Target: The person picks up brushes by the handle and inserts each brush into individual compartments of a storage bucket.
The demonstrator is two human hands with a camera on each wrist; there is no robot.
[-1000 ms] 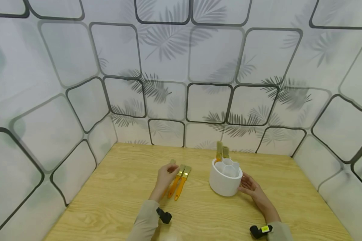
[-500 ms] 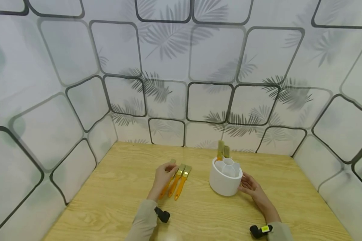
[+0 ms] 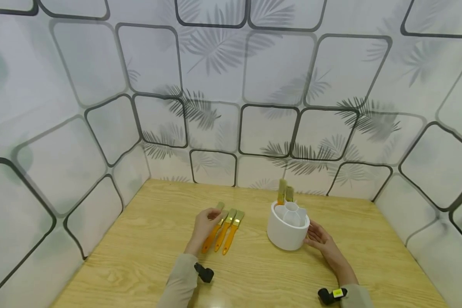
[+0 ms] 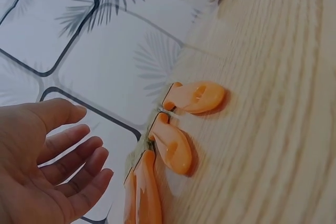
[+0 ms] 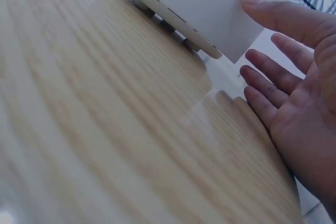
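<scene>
Several flat paintbrushes point(image 3: 224, 233) with orange handles lie side by side on the wooden table, bristles pointing away. My left hand point(image 3: 205, 226) hovers over the leftmost ones and hides part of them. In the left wrist view that hand point(image 4: 52, 166) has loosely bent fingers with nothing between them, beside the orange handles point(image 4: 173, 148). To the right stands a round white holder point(image 3: 286, 233) with a compartmented insert. Two brushes point(image 3: 282, 191) stand upright at its back. My right hand point(image 3: 325, 246) is at the holder's right side, its thumb point(image 5: 253, 1) against the wall and fingers relaxed.
The wooden table point(image 3: 138, 265) meets patterned wall covering point(image 3: 211, 169) at the back and on both sides. In the right wrist view, the holder's base rim point(image 5: 173, 19) appears slightly raised on small feet.
My left hand has shifted a little left, exposing more of the leftmost brush's handle. The brushes on the table, the holder and my right hand stay in place.
</scene>
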